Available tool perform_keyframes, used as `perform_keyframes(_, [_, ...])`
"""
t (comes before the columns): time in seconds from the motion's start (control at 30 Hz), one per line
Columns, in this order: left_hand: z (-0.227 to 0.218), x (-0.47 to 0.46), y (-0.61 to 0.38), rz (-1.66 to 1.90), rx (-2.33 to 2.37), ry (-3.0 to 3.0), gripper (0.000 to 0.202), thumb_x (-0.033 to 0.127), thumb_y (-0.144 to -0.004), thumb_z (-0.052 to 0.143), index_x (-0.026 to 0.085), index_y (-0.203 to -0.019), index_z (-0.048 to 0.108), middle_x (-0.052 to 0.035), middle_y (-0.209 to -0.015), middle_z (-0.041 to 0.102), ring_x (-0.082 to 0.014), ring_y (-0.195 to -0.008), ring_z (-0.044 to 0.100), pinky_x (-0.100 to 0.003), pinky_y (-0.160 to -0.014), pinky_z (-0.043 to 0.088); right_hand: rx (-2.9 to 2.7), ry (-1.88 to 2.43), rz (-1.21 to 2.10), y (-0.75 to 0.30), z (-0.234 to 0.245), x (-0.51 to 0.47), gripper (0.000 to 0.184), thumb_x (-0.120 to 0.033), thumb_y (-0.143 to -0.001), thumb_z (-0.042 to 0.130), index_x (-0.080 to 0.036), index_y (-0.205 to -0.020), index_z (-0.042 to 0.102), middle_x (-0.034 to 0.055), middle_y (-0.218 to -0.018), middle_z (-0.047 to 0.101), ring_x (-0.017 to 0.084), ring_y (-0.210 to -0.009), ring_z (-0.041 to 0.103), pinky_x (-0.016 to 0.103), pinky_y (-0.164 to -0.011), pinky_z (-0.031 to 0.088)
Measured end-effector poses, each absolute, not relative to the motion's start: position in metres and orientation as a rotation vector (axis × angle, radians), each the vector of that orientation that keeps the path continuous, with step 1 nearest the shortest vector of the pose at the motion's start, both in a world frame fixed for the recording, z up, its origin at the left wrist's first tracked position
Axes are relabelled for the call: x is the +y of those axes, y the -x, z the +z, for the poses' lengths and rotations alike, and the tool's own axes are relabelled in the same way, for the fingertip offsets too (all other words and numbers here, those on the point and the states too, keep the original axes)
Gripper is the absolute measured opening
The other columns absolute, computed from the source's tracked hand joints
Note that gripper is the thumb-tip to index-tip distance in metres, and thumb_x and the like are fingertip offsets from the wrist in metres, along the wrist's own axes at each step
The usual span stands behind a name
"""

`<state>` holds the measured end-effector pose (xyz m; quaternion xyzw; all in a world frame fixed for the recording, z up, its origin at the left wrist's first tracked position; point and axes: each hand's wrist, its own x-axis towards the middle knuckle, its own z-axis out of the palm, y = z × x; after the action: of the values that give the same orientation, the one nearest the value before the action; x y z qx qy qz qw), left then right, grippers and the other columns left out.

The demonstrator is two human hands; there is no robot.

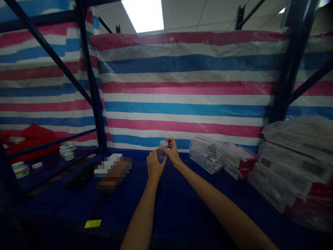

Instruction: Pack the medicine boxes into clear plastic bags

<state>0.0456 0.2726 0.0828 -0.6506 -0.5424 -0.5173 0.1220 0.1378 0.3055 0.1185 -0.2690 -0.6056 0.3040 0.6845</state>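
A small clear bottle (161,152) with a white cap (163,143) is held up over the blue table (171,208), near the striped tarp wall. My left hand (154,166) wraps its fingers round the bottle's body. My right hand (172,151) pinches the white cap from the right side. Both forearms reach in from the bottom edge.
Stacks of flat white-and-red packets (208,152) lie to the right, with a taller pile (293,163) at the far right. Several small white jars (67,151) stand on the left shelf beside a red cloth (33,137). A yellow label (93,223) lies near the front.
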Motion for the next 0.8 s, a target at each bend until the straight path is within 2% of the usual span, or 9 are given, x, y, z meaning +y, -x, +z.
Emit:
perform_keyframes(0.07, [0.083,0.273,-0.046,-1.518,-1.596,1.893,0.037,0.038,-0.08,0.05,0.012,-0.106,0.05,-0.0117,-0.095,0.059,-0.0243,-0.09,0.053,-0.034,-0.078,0.038,-1.376,0.596,0.665,-0.136,0.118,0.305,0.047,-0.034,-0.057,0.07,-0.021,-0.094,0.044,0.0023,-0.097,0.054,0.017,-0.093,0.054,0.031,-0.084,0.042])
perform_keyframes(0.2, [0.083,0.274,-0.044,-1.589,-1.636,1.789,0.041,0.044,-0.08,0.049,0.012,-0.106,0.051,-0.0119,-0.096,0.06,-0.0249,-0.09,0.053,-0.034,-0.078,0.038,-1.399,0.555,0.819,-0.137,0.119,0.306,0.033,-0.041,-0.068,0.059,-0.02,-0.092,0.05,0.004,-0.097,0.058,0.017,-0.096,0.054,0.032,-0.086,0.042])
perform_keyframes(0.3, [0.083,0.275,-0.044,-1.581,-1.628,1.77,0.043,0.046,-0.08,0.048,0.011,-0.106,0.051,-0.0121,-0.094,0.061,-0.0249,-0.089,0.053,-0.034,-0.077,0.039,-1.382,0.552,0.894,-0.141,0.121,0.31,0.03,-0.041,-0.066,0.062,-0.018,-0.085,0.054,0.0041,-0.092,0.061,0.018,-0.09,0.057,0.032,-0.083,0.043])
perform_keyframes(0.37, [0.082,0.276,-0.044,-1.548,-1.602,1.781,0.044,0.046,-0.08,0.048,0.011,-0.106,0.051,-0.0122,-0.094,0.061,-0.0248,-0.089,0.053,-0.034,-0.077,0.039,-1.378,0.577,0.846,-0.145,0.123,0.312,0.034,-0.038,-0.06,0.067,-0.018,-0.086,0.056,0.0032,-0.089,0.06,0.017,-0.087,0.057,0.031,-0.081,0.044])
perform_keyframes(0.47, [0.079,0.278,-0.043,-1.508,-1.565,1.788,0.044,0.045,-0.08,0.049,0.01,-0.107,0.05,-0.0126,-0.096,0.061,-0.0252,-0.089,0.053,-0.035,-0.076,0.04,-1.479,0.607,0.75,-0.15,0.126,0.311,0.048,-0.034,-0.058,0.07,-0.02,-0.102,0.058,0.0026,-0.092,0.059,0.016,-0.088,0.055,0.031,-0.081,0.043])
perform_keyframes(0.53, [0.077,0.281,-0.042,-1.51,-1.55,1.769,0.044,0.043,-0.081,0.049,0.009,-0.109,0.049,-0.0131,-0.096,0.06,-0.0256,-0.089,0.053,-0.035,-0.074,0.041,-1.58,0.602,0.694,-0.15,0.129,0.307,0.048,-0.034,-0.06,0.07,-0.022,-0.105,0.058,0.0036,-0.101,0.058,0.017,-0.094,0.054,0.032,-0.083,0.042])
perform_keyframes(0.6, [0.076,0.282,-0.04,-1.532,-1.531,1.751,0.043,0.039,-0.081,0.05,0.009,-0.112,0.047,-0.0137,-0.097,0.06,-0.0257,-0.09,0.053,-0.036,-0.073,0.042,-1.621,0.583,0.637,-0.147,0.13,0.302,0.042,-0.035,-0.06,0.07,-0.02,-0.098,0.059,0.0045,-0.106,0.058,0.019,-0.1,0.053,0.033,-0.086,0.04])
perform_keyframes(0.7, [0.074,0.283,-0.037,-1.588,-1.518,1.738,0.04,0.03,-0.08,0.051,0.01,-0.115,0.045,-0.014,-0.102,0.058,-0.0256,-0.094,0.052,-0.036,-0.075,0.042,-1.592,0.548,0.586,-0.137,0.126,0.294,0.037,-0.032,-0.06,0.071,-0.019,-0.09,0.053,0.0045,-0.099,0.061,0.019,-0.097,0.055,0.034,-0.087,0.04])
perform_keyframes(0.8, [0.074,0.283,-0.037,-1.633,-1.526,1.738,0.041,0.02,-0.078,0.051,0.011,-0.117,0.043,-0.0143,-0.107,0.056,-0.0257,-0.099,0.051,-0.038,-0.078,0.042,-1.537,0.567,0.508,-0.126,0.12,0.287,0.039,-0.029,-0.061,0.071,-0.019,-0.09,0.046,0.0035,-0.095,0.061,0.017,-0.091,0.056,0.033,-0.085,0.042])
